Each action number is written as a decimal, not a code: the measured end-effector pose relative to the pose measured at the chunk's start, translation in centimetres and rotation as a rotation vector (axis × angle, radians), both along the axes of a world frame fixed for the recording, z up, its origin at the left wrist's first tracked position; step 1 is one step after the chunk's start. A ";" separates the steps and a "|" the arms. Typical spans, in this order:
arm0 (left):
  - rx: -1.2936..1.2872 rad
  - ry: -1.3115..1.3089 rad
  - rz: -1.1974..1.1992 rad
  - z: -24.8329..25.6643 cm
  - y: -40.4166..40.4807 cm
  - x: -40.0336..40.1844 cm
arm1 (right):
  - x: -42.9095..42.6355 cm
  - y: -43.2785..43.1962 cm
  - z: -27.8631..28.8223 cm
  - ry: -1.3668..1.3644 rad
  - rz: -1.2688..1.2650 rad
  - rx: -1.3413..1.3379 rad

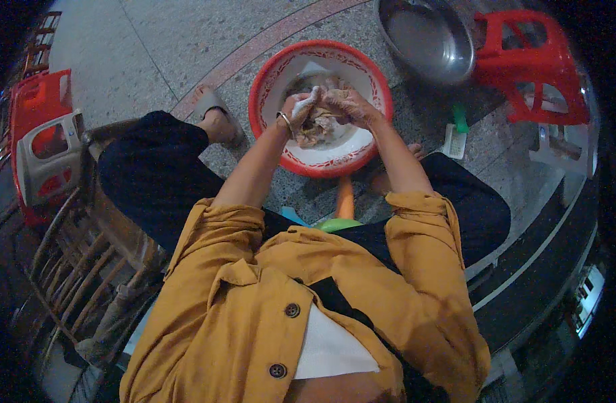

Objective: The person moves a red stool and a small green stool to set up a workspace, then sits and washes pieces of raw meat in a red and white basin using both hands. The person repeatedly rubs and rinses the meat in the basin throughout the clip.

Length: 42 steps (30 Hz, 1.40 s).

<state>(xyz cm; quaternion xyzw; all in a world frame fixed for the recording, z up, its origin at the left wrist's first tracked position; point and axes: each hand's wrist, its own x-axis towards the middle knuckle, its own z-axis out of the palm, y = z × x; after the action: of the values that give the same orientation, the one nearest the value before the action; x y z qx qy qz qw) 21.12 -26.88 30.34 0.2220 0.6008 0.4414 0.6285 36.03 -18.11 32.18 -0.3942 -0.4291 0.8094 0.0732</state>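
Observation:
A white enamel basin with a red rim (pixel 267 146) stands on the floor between my feet. Both hands are inside it, close together. My left hand (pixel 300 107) wears a bangle at the wrist and has something whitish, perhaps foam or cloth, along its thumb side. My right hand (pixel 345 104) has its fingers curled and looks wet or coated. Crumpled tan, soft material (pixel 320 130) lies in the basin just below and between the hands; I cannot tell what it is. Greyish liquid seems to surround it. Whether either hand grips the material is not clear.
A large metal bowl (pixel 428 45) stands at upper right beside a red plastic stool (pixel 534 65). A tag with green ribbon (pixel 455 142) lies on the floor. At left are red and beige plastic stools (pixel 51 156) and a wooden chair (pixel 94 282). An orange object (pixel 345 199) is below the basin.

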 end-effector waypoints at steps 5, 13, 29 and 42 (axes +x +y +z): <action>-0.023 -0.011 -0.037 -0.9 -0.5 0.0 | -0.2 0.6 -3.4 0.063 -0.321 0.056; -0.026 -0.430 0.176 -5.4 -1.2 0.3 | -4.5 -4.8 0.0 -0.193 -0.143 0.949; -0.144 -0.287 0.200 0.1 0.5 0.9 | -0.4 0.1 -1.6 0.058 -0.092 -0.193; -0.123 -0.421 0.301 -4.8 0.3 1.2 | -4.5 -4.1 -3.0 -0.183 -0.167 1.500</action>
<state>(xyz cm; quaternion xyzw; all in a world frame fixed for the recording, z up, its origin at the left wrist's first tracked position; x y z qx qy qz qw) 22.36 -26.54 25.58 -0.0052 0.5089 0.5290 0.6791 31.55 -22.23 29.16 -0.3357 -0.8374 0.2565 0.3468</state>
